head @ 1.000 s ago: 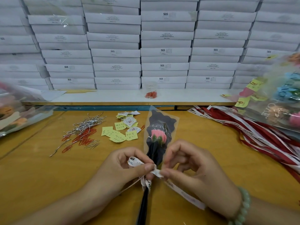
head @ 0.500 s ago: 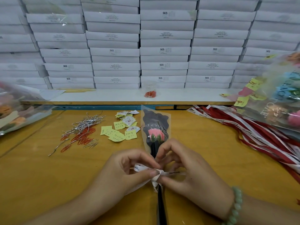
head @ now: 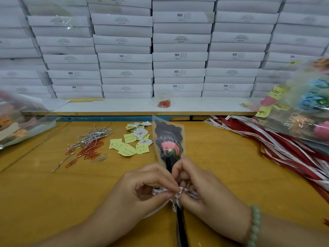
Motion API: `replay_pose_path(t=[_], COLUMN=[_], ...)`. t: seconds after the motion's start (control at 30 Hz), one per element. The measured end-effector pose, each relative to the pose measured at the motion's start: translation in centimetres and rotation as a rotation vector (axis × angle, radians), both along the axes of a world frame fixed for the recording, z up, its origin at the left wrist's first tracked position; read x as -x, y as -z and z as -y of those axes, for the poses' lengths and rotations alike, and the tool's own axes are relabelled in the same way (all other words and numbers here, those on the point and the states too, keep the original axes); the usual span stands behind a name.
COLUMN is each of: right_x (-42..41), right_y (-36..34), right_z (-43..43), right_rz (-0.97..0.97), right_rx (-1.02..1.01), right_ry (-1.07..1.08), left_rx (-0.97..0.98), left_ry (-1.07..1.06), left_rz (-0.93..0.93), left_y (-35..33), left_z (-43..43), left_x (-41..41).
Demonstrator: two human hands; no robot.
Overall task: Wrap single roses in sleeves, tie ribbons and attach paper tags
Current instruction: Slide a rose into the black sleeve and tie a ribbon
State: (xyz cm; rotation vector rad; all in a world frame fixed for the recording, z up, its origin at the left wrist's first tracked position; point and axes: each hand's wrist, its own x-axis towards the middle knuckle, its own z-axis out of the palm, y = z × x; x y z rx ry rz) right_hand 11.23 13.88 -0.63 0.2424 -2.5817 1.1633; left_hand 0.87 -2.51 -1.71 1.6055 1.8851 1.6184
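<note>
Head view looks down on 2 hands meeting low at the middle of the yellow table [head: 53, 193]. The left hand [head: 142, 189] pinches a loop of white printed ribbon [head: 180, 192] between thumb and forefinger. The right hand [head: 204, 191], with a green bead bracelet [head: 255, 223] on its wrist, curls its fingers tight about the other side of the knot. Both hands are drawn narrow, closed on that ribbon and touching each other over it.

From where I stand it looks like a bow being shaped or pulled snug, placed just where the clear sleeve [head: 183, 132] narrows round the black stem [head: 181, 223], so the wrap cannot slide off.

The pink rose [head: 170, 148] lies flat inside its sleeve, head pointing away from the person, just beyond the fingertips. The stem runs back under the hands. Lying on the table, it needs no holding, which leaves both hands free for the tie.

The paper tags [head: 130, 145] lie just left of the sleeve, with a heap of paper clips [head: 90, 150] beside them, handy, I'd guess, for the tagging not yet done. The spare ribbons [head: 284, 148] trail along the right side.
</note>
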Motion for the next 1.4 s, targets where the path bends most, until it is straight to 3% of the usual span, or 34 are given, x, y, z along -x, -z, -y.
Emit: replay_pose_path(t=[0.13,0.4,0.67,0.9,1.4], right_x=[0.0,0.0,0.5,0.9,1.7], right_y=[-0.1,-0.5,-0.5,-1.6,-1.6], right_z=[-0.4,-1.3,-2.5,-5.2,-7.5], right_rz=[0.012,0.125,0.12,0.394,0.6], right_rx=[0.043,0.387,0.394,0.458,0.417], right_ry=[0.012,-0.018,0.006,-0.115,-0.212], left_rx=[-0.004,0.017,0.148,0.334,0.463], left_ry=[-0.051,-0.132,-0.13,0.064,0.17], left_rz=[-0.166,-0.207,-0.091,0.043,0.072], left_y=[-0.4,-1.1,-2.3,-2.9,-2.8], left_z=[0.2,0.8,1.3,1.8,2.0], left_x=[0.3,1.0,1.9,3.1,3.6])
